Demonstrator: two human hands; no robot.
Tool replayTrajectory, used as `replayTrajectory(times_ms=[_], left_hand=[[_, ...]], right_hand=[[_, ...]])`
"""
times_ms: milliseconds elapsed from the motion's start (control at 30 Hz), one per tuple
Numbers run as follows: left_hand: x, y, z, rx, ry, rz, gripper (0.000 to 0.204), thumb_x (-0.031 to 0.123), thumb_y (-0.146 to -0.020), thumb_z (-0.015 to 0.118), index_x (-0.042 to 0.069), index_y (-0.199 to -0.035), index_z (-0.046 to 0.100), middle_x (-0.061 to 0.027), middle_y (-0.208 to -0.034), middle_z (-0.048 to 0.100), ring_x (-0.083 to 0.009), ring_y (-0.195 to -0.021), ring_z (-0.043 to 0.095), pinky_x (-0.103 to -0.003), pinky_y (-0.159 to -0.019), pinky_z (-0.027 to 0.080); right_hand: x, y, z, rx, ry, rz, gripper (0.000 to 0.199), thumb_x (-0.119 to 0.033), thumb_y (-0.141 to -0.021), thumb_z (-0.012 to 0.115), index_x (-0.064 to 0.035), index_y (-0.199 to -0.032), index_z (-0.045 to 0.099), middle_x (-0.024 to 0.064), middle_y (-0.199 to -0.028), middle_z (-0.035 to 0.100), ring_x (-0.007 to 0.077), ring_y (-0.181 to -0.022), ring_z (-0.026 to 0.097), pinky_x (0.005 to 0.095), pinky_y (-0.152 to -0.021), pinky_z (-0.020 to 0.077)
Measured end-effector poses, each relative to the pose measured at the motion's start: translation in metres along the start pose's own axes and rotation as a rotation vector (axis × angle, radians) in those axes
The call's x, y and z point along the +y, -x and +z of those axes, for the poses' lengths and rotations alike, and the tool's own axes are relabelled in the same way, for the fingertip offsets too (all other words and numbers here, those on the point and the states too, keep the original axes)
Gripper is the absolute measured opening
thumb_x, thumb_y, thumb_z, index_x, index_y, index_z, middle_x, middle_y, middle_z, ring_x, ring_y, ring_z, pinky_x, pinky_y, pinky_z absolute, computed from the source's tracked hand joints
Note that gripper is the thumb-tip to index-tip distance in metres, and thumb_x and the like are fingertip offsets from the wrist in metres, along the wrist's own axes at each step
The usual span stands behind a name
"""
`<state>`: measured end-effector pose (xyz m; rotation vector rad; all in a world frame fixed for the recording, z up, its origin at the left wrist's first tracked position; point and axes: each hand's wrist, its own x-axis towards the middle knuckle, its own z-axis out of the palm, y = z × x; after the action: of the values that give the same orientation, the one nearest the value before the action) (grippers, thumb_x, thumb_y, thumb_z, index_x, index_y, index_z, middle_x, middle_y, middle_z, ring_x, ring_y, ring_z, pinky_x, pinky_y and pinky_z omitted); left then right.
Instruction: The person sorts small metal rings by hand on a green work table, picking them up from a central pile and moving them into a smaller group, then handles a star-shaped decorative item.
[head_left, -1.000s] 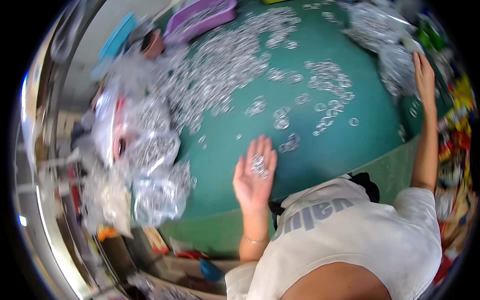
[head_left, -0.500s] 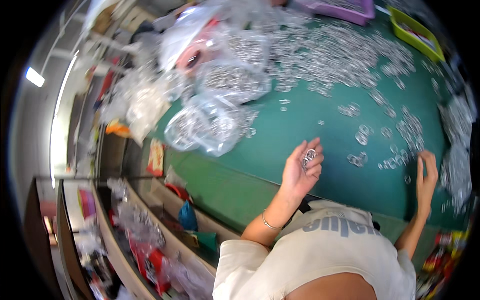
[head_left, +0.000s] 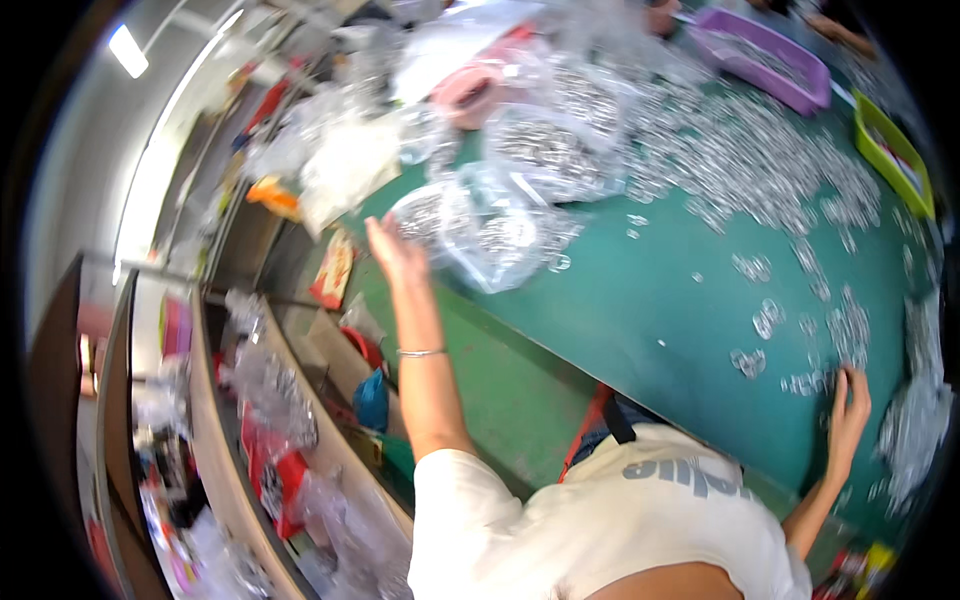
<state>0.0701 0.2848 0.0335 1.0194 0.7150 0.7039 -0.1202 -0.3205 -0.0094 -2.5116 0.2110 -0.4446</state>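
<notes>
- Your left hand (head_left: 400,255) reaches out, fingers extended, at the near-left edge of an open clear plastic bag (head_left: 492,268) with metal rings inside; you can't tell from this view whether it holds anything.
- Your right hand (head_left: 850,405) rests fingertips-down at a ring cluster (head_left: 808,383) on the green tabletop (head_left: 620,305); whether it pinches any is too blurred to tell.
- A metal bracelet (head_left: 422,352) circles your left wrist.
- Just beyond your left hand's bag sits a second ring-filled bag (head_left: 545,150).
- Ahead of your right hand spreads a loose ring heap (head_left: 760,165), with a purple basket (head_left: 815,97) and lime-green tray (head_left: 893,168) farther out.
- Greyish plastic bags (head_left: 915,430) lie right of your right hand.
</notes>
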Motion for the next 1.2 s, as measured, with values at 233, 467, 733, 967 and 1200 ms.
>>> replayTrajectory(times_ms=[233, 467, 733, 967, 1200], left_hand=[[-0.019, 0.094, 0.034, -0.037, -0.346, 0.880, 0.025, -0.001, -0.086, 0.044, -0.002, -0.111, 0.050, -0.0120, -0.110, 0.051, -0.0224, -0.101, 0.049, -0.034, -0.090, 0.039], [-0.108, 0.228, 0.165, -1.333, -0.652, 0.904, 0.040, 0.010, -0.078, 0.060, 0.000, -0.116, 0.048, -0.0203, -0.121, 0.046, -0.0349, -0.114, 0.043, -0.039, -0.097, 0.033], [-0.219, 0.247, 0.245, -1.258, -1.358, 1.153, 0.050, 0.037, -0.078, 0.062, 0.018, -0.122, 0.049, -0.0126, -0.126, 0.044, -0.0376, -0.118, 0.036, -0.063, -0.094, 0.024], [-0.200, 0.247, 0.188, -1.432, -1.103, 1.386, 0.033, 0.017, -0.076, 0.061, 0.005, -0.107, 0.056, -0.0149, -0.100, 0.049, -0.0304, -0.096, 0.047, -0.054, -0.096, 0.026], [-0.169, 0.244, 0.144, -1.595, -0.942, 1.239, 0.029, 0.007, -0.072, 0.063, 0.002, -0.100, 0.056, -0.0144, -0.096, 0.049, -0.0309, -0.091, 0.048, -0.040, -0.083, 0.038]], right_hand=[[-0.020, -0.020, -0.014, -0.093, -0.041, -0.052, 0.018, -0.006, -0.080, 0.056, 0.0036, -0.095, 0.053, 0.0157, -0.094, 0.053, 0.0314, -0.092, 0.050, 0.0346, -0.083, 0.0392], [-0.003, -0.123, 0.034, -0.230, 0.080, -0.268, 0.071, -0.027, -0.070, 0.070, -0.0062, -0.129, 0.035, 0.0195, -0.126, 0.038, 0.0354, -0.118, 0.036, 0.0401, -0.099, 0.0307], [-0.025, -0.223, 0.137, -0.215, 0.148, -0.243, 0.081, -0.050, -0.062, 0.072, -0.0193, -0.130, 0.040, 0.0174, -0.138, 0.028, 0.0449, -0.127, 0.021, 0.0558, -0.101, 0.0227], [-0.029, -0.159, 0.125, -0.207, -0.044, -0.601, 0.046, -0.006, -0.069, 0.066, -0.0114, -0.112, 0.051, 0.0075, -0.115, 0.047, 0.0307, -0.106, 0.043, 0.0432, -0.087, 0.0393], [-0.032, -0.125, 0.091, -0.281, -0.203, -0.546, 0.038, -0.001, -0.071, 0.063, -0.0065, -0.106, 0.050, 0.0083, -0.114, 0.047, 0.0280, -0.102, 0.047, 0.0372, -0.083, 0.0431]])
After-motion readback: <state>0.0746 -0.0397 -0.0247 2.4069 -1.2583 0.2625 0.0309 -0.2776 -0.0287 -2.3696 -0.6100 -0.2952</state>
